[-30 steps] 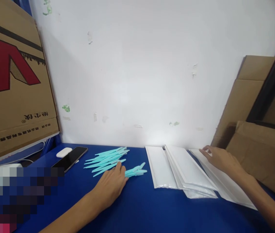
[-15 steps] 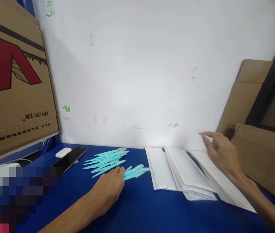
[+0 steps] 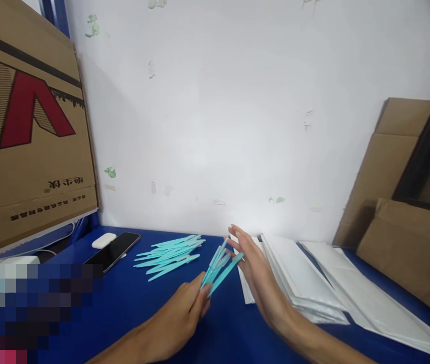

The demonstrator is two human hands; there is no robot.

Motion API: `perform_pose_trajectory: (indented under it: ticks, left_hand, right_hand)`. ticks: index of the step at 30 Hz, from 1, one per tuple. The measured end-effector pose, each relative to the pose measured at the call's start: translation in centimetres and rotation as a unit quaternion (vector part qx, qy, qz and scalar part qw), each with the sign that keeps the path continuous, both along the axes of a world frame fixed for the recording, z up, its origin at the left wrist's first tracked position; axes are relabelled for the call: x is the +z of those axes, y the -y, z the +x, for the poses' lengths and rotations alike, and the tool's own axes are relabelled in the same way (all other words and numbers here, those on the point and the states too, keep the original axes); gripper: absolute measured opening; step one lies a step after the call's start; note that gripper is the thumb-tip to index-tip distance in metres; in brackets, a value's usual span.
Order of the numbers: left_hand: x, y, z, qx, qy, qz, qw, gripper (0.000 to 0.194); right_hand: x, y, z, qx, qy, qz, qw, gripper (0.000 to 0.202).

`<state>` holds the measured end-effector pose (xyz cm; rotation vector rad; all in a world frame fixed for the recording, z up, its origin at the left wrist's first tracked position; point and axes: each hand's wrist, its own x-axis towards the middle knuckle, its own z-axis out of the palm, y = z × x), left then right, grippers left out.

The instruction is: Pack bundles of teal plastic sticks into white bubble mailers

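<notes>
Several slim turquoise sticks (image 3: 217, 268) are bunched in my left hand (image 3: 186, 308), its fingers closed round their lower ends, tips pointing up and right. Close beside their tips is my right hand (image 3: 254, 270), fingers stretched out and apart, palm turned toward the bunch. A loose pile of the same turquoise sticks (image 3: 171, 253) lies on the blue table (image 3: 124, 308), left of my hands. White padded envelopes (image 3: 301, 273) are stacked behind and to the right of my right hand, which partly hides them.
More white envelopes (image 3: 374, 298) lie farther right. A black phone (image 3: 118, 250) and a white case (image 3: 103, 240) sit at the back left. A large cardboard box (image 3: 33, 167) stands on the left, brown cardboard (image 3: 412, 253) on the right, and a white wall (image 3: 215, 111) behind.
My left hand has lifted its bunch and turned it from pointing right to pointing upward. My right hand has come in from over the right-hand envelopes to the bunch. The view has shifted slightly.
</notes>
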<state>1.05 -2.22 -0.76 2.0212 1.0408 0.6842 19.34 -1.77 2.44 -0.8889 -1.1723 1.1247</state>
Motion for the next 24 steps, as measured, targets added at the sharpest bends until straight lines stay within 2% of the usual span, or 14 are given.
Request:
perform_pose_trajectory:
  ticks: [3, 9, 14, 18, 21, 24]
  left_hand:
    - [-0.3, 0.0, 0.2, -0.030, 0.033, -0.055, 0.997, 0.047]
    - [-0.5, 0.0, 0.6, 0.040, 0.028, -0.049, 0.998, 0.052]
    - [-0.5, 0.1, 0.7, 0.048, 0.055, -0.069, 0.995, 0.050]
    - [-0.4, 0.1, 0.7, 0.042, 0.078, -0.086, 0.992, 0.052]
    - [-0.3, 0.1, 0.8, 0.029, 0.084, -0.086, 0.992, 0.053]
    - [-0.2, 0.2, 0.9, 0.008, 0.089, -0.072, 0.993, 0.050]
  right_hand:
    - [0.2, 0.2, -1.3, -0.013, 0.012, 0.043, 0.999, 0.057]
    - [0.1, 0.3, -1.2, -0.014, 0.108, 0.058, 0.992, 0.050]
    - [0.6, -0.4, -0.4, 0.019, 0.131, 0.083, 0.988, 0.050]
    - [1.1, -0.2, -0.3, 0.023, 0.168, 0.112, 0.979, 0.032]
    - [0.5, 0.5, -0.9, 0.012, 0.165, 0.129, 0.978, 0.030]
    - [-0.6, 1.1, -1.6, 0.027, 0.134, 0.110, 0.985, 0.044]
